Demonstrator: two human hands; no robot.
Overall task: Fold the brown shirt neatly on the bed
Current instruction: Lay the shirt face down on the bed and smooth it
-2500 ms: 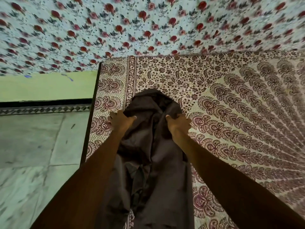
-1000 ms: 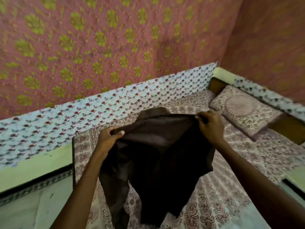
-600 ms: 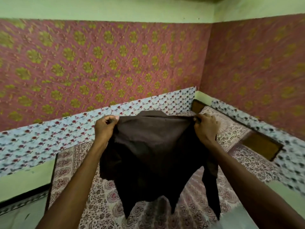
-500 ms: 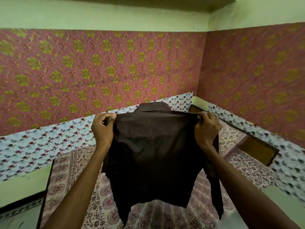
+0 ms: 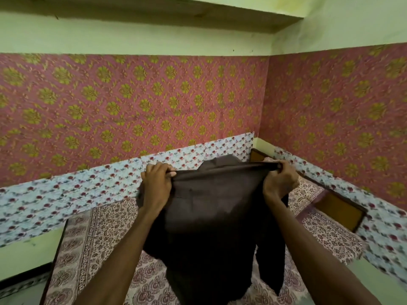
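The brown shirt (image 5: 211, 223) hangs in the air above the bed (image 5: 105, 243), stretched flat between my two hands, its collar poking up at the top edge. My left hand (image 5: 157, 183) grips the shirt's left shoulder, and my right hand (image 5: 279, 181) grips the right shoulder. A sleeve dangles at the lower right, below my right forearm. The body of the shirt hangs down in front of me and hides the middle of the bed.
The bed carries a maroon-and-cream printed sheet and fills the room's corner. A patterned pillow (image 5: 308, 192) lies at its far right end by the wooden headboard (image 5: 337, 212). Floral cloth (image 5: 66, 194) lines the walls above the bed. The floor shows at the lower left.
Both hands have lifted the shirt off the bed and spread it wide by the shoulders. Since half a second ago the hands moved slightly further apart, and the view tilted up.
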